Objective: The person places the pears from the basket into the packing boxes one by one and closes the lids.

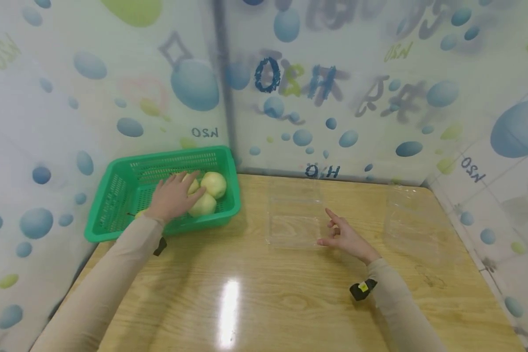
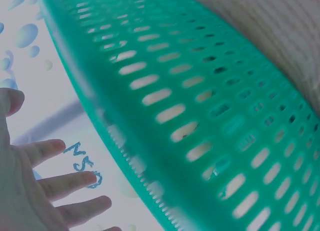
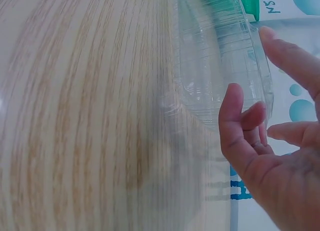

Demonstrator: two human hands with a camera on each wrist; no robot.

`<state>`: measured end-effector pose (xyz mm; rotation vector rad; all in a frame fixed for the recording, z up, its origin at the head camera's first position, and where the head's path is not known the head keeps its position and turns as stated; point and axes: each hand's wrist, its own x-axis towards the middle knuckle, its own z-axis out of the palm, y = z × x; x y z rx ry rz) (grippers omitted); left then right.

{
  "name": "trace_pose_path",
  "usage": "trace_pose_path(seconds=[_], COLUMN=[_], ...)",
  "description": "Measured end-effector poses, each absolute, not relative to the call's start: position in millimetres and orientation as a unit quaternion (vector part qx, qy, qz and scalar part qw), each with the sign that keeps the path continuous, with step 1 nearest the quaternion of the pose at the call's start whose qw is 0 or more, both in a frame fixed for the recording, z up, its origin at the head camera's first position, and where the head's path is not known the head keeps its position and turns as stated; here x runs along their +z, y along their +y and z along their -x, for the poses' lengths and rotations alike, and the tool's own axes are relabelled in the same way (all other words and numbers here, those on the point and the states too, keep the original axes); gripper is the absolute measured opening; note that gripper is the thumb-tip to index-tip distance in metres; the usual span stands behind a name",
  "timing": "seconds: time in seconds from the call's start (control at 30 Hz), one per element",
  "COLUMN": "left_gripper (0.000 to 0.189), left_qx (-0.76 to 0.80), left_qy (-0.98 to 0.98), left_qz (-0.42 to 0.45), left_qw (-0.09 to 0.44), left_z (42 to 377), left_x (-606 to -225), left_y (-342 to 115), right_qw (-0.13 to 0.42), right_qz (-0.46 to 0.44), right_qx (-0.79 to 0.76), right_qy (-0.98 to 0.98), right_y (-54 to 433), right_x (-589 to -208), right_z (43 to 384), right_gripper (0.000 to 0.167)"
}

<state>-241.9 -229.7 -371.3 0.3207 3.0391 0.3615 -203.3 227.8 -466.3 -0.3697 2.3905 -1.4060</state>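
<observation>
Over the right half of the green plastic basket [image 1: 235, 195], my left hand [image 1: 172, 196] is held with its fingers spread. Pale yellow-green round fruits [image 1: 213, 185] lie in the basket under and beside its fingertips. In the left wrist view, the fingers [image 2: 75, 181] stretch out past the basket's slotted wall [image 2: 170, 113]. A clear plastic box [image 1: 295, 230] with its lid raised stands mid-table. My right hand [image 1: 346, 239] is at the box's right side, index finger and thumb reaching to its edge, the other fingers loosely bent. The right wrist view shows these fingertips right at the rim [image 3: 257, 56].
Another clear plastic box [image 1: 409, 230] stands farther right on the wooden table [image 1: 281, 303]. A patterned curtain-like wall [image 1: 255, 117] borders the table behind and on both sides. At the basket's left end, another fruit [image 1: 140, 214] with a dark stem shows past the wrist.
</observation>
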Motion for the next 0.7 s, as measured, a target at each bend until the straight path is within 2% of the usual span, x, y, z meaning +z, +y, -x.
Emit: trace_pose_path(seconds=[0.13, 0.37, 0.7], left_gripper=[0.076, 0.073, 0.072], left_qx=[0.106, 0.121, 0.187], left_qy=[0.987, 0.984, 0.967], left_qz=[-0.112, -0.123, -0.137], left_qw=[0.037, 0.048, 0.107], left_z=[249, 271, 300], left_x=[-362, -351, -346], left_y=[-230, -231, -228], right_qw=[0.170, 0.174, 0.175], right_qz=[0.131, 0.133, 0.136], right_qx=[-0.495, -0.497, -0.499], right_qy=[0.842, 0.839, 0.838], right_y=[228, 228, 229], right_x=[-467, -466, -468], right_z=[204, 205, 207], right_gripper=[0.098, 0.097, 0.100])
